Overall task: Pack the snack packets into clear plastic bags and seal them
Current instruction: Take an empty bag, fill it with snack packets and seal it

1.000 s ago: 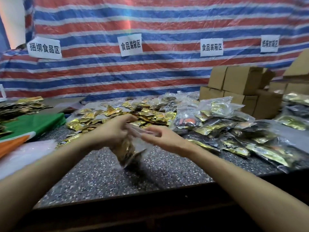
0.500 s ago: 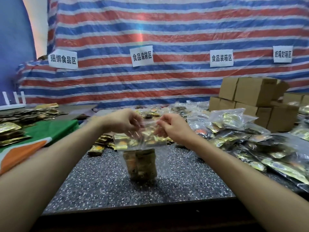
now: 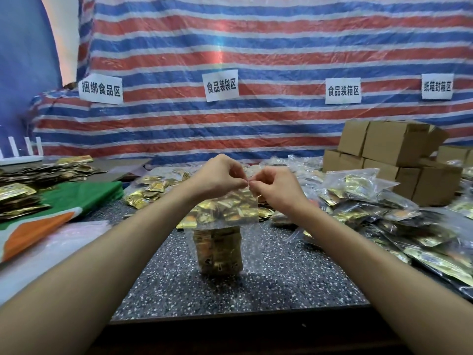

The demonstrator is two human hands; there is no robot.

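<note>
A clear plastic bag (image 3: 220, 213) stands upright on the speckled table (image 3: 294, 283), with a stack of gold snack packets (image 3: 218, 252) in its lower part. My left hand (image 3: 217, 176) and my right hand (image 3: 276, 187) pinch the bag's top edge side by side, fingertips almost touching at the middle. Loose gold snack packets (image 3: 151, 190) lie in a heap behind the bag. Filled clear bags (image 3: 384, 216) are piled at the right.
Brown cardboard boxes (image 3: 399, 155) are stacked at the back right. A green and orange sheet (image 3: 76, 201) lies at the left, with more gold packets (image 3: 23, 198) on and beyond it. A striped tarp with paper signs hangs behind the table.
My hands have raised the bag from a tilted hold to upright on the table and come together at the middle of its top edge. The camera view has tilted upward.
</note>
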